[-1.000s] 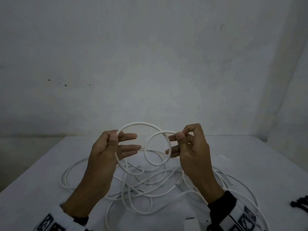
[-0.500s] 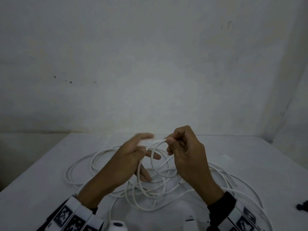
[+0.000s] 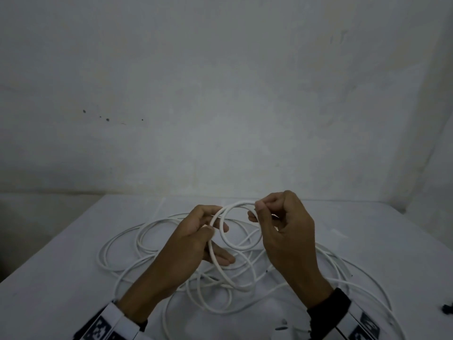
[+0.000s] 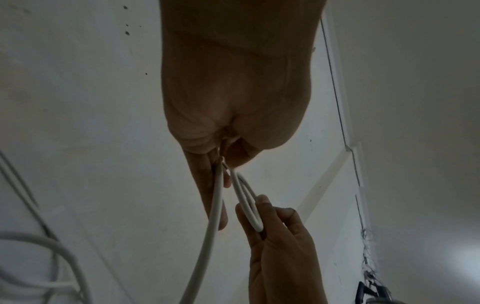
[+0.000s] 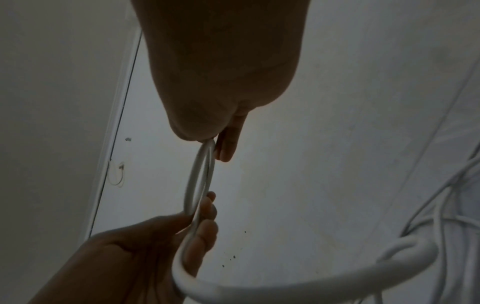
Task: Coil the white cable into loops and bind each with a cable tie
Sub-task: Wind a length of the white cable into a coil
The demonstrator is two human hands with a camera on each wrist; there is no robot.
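Since a second ago you have stacked two separate rings of the thin white round cable (image 3: 241, 246) into one small coil above the tabletop (image 3: 367, 241). Your left hand (image 3: 193, 239) and right hand (image 3: 284, 231) each pinch it; more turns remain.

Both hands are bare. The left wrist (image 3: 111, 323) wears a white band printed with black square-patterned markers. The right wrist (image 3: 329, 306) has a black sleeve cuff, then a white band (image 3: 362, 327) with similar markers.
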